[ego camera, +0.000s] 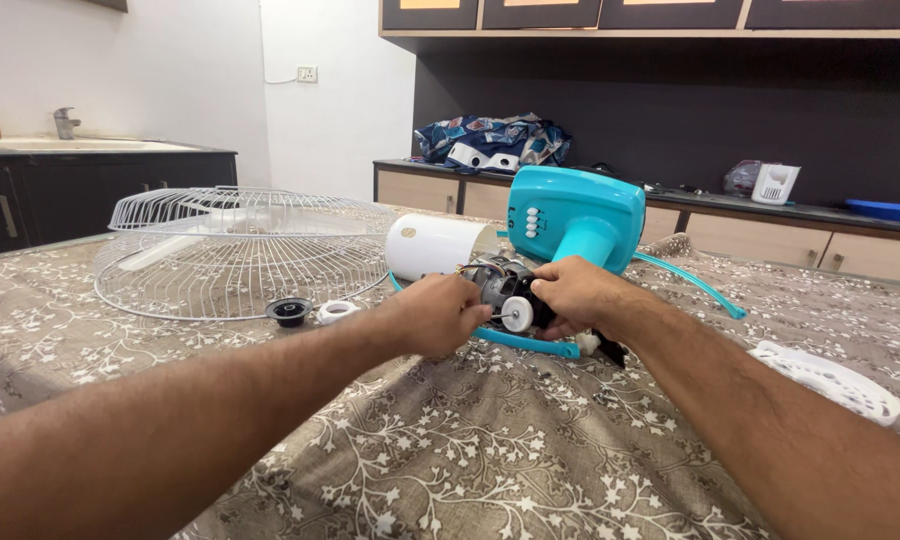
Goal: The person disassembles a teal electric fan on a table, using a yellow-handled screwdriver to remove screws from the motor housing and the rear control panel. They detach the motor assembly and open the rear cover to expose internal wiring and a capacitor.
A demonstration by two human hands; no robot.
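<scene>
A partly dismantled fan lies on a floral bedsheet [490, 450]. Its bare motor [502, 285], dark with copper windings and a white hub on the shaft, sits in front of the turquoise fan base [575, 215]. My left hand [438, 312] grips the motor's left side. My right hand [570, 295] holds its right side, fingers curled around it. A white cylindrical motor cover [435, 245] lies just behind my left hand. A turquoise ring [530, 343] runs under the motor.
Two white wire fan guards [235, 250] are stacked at the left. A black cap [289, 311] and a white nut [336, 311] lie beside them. A white plastic grille piece [830, 378] rests at the right. Cabinets and a counter stand behind.
</scene>
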